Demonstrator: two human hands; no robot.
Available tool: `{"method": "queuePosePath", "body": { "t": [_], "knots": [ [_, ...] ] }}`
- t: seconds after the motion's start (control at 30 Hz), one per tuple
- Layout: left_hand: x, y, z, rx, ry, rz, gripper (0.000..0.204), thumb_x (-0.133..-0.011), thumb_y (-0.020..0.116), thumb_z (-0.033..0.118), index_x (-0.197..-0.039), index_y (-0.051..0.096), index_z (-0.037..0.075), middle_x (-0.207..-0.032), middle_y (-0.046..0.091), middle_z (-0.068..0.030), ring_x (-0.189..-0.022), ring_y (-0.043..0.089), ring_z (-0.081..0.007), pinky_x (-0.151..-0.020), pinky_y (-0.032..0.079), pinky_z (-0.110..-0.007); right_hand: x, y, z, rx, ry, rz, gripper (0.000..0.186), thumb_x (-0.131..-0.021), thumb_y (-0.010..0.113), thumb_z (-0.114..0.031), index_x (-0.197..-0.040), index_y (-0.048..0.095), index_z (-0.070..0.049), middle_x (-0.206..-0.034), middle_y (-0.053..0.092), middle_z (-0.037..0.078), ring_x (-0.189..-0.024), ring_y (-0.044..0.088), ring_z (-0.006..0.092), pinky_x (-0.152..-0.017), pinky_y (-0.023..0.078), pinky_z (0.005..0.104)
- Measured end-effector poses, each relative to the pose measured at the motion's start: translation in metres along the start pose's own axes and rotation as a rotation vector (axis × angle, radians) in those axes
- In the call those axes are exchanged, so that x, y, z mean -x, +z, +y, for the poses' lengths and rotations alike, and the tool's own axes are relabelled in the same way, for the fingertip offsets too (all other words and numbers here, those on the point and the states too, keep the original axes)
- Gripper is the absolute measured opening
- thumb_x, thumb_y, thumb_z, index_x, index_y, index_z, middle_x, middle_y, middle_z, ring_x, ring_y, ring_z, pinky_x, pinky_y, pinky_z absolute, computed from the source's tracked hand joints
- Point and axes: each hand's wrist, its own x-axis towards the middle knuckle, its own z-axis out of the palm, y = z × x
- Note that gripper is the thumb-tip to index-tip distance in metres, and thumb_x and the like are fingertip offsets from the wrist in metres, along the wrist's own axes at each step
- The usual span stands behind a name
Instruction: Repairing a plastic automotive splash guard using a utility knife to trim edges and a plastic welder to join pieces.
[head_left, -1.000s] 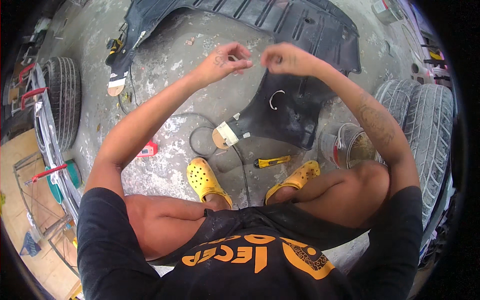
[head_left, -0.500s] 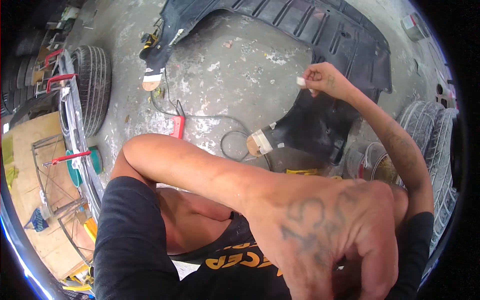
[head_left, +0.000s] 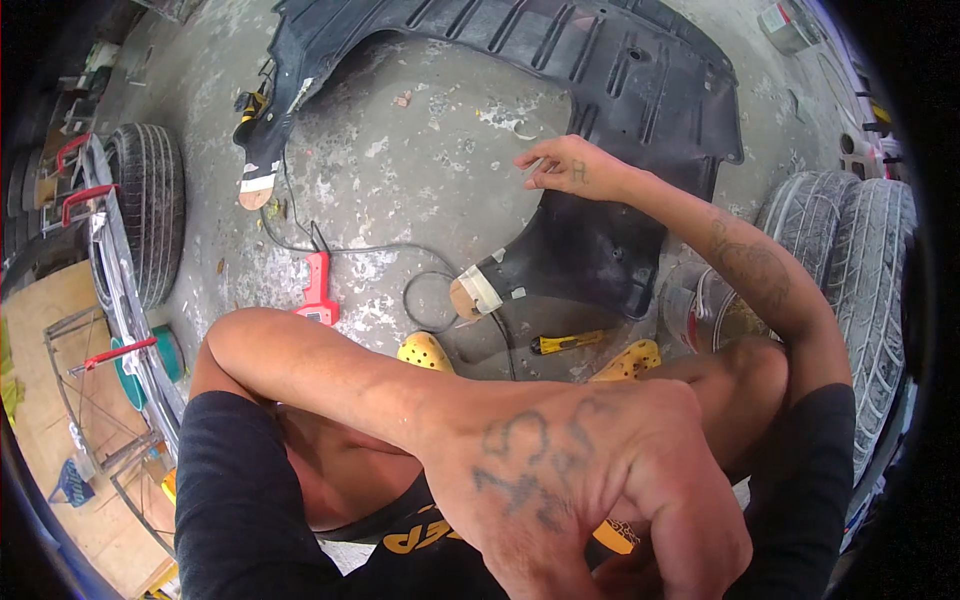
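My left hand (head_left: 590, 470) is large and close, its back turned up and its fingers curled down; the fingertips are hidden, so I cannot make out anything in them. Farther off, my right hand (head_left: 565, 167) has its fingers apart and holds nothing. Just beyond its fingertips is a small curved white scrap (head_left: 524, 132), in the air or on the floor, I cannot tell which. Under that arm lies a large ribbed black plastic panel (head_left: 600, 235). Its near end bears pale tape (head_left: 480, 290) and a rounded wood-coloured piece (head_left: 465, 300).
A yellow utility knife (head_left: 570, 343) lies between my yellow clogs (head_left: 425, 350). A red corded tool (head_left: 318, 290) rests on the floor, its cable looping right. Tires (head_left: 870, 270) and a clear bucket (head_left: 700, 305) stand right; another tire (head_left: 145, 215) and a red-clamped strip (head_left: 120, 270) stand left.
The right hand has let go of the small white piece and spread its fingers, moving slightly left. The view has shifted, bringing the clogs and utility knife into fuller sight. The left hand stays curled.
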Motion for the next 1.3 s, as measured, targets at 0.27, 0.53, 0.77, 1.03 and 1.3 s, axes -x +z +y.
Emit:
{"method": "queuePosePath", "body": {
  "t": [0.27, 0.53, 0.77, 1.03, 1.3],
  "knots": [
    [0.001, -0.005, 0.007, -0.010, -0.055, 0.004, 0.015, -0.082, 0.078, 0.014, -0.081, 0.070, 0.001, -0.073, 0.065, -0.0073, -0.062, 0.057, -0.0169, -0.053, 0.043, -0.030, 0.004, -0.004, 0.003, -0.056, 0.045, 0.032, 0.036, -0.090, 0.073, -0.015, -0.121, 0.064, 0.002, -0.098, 0.070, 0.014, -0.092, 0.067, 0.0169, -0.086, 0.055, 0.0304],
    [0.004, -0.012, 0.011, -0.010, -0.102, 0.010, 0.016, -0.085, 0.079, 0.017, -0.085, 0.073, 0.001, -0.075, 0.066, -0.0098, -0.063, 0.057, -0.0198, -0.054, 0.047, -0.030, 0.013, -0.027, 0.025, 0.088, 0.041, 0.159, 0.035, -0.088, 0.074, -0.017, -0.118, 0.066, 0.001, -0.102, 0.071, 0.014, -0.093, 0.067, 0.0194, -0.086, 0.054, 0.0315],
    [0.076, -0.078, 0.020, -0.987, -0.577, 0.231, 0.029, -0.090, 0.072, 0.022, -0.114, 0.070, 0.005, -0.094, 0.069, -0.0108, -0.085, 0.065, -0.0246, -0.074, 0.051, -0.035, 0.091, -0.150, 0.099, 1.141, 0.425, 0.694, 0.056, -0.086, 0.072, -0.040, -0.121, 0.063, 0.003, -0.124, 0.062, 0.025, -0.117, 0.057, 0.0415, -0.099, 0.046, 0.0473],
    [0.234, -0.106, -0.045, -1.318, -1.097, 0.865, 0.057, -0.090, 0.071, 0.044, -0.122, 0.059, -0.001, -0.092, 0.067, -0.0127, -0.090, 0.067, -0.0221, -0.080, 0.053, -0.036, 0.153, -0.171, 0.174, 0.111, 0.930, 0.816, 0.048, -0.093, 0.061, -0.024, -0.121, 0.044, 0.011, -0.109, 0.063, 0.028, -0.082, 0.071, 0.0397, -0.062, 0.062, 0.0493],
    [0.252, -0.139, -0.028, -0.789, -0.947, 1.046, 0.034, -0.089, 0.076, 0.032, -0.095, 0.065, 0.000, -0.075, 0.063, -0.0033, -0.070, 0.064, -0.0093, -0.058, 0.057, -0.028, 0.183, -0.187, 0.149, -0.064, 0.929, 0.885, 0.032, -0.089, 0.051, -0.007, -0.117, 0.043, 0.004, -0.094, 0.063, 0.019, -0.068, 0.070, 0.0320, -0.056, 0.062, 0.0444]
  ]
}}
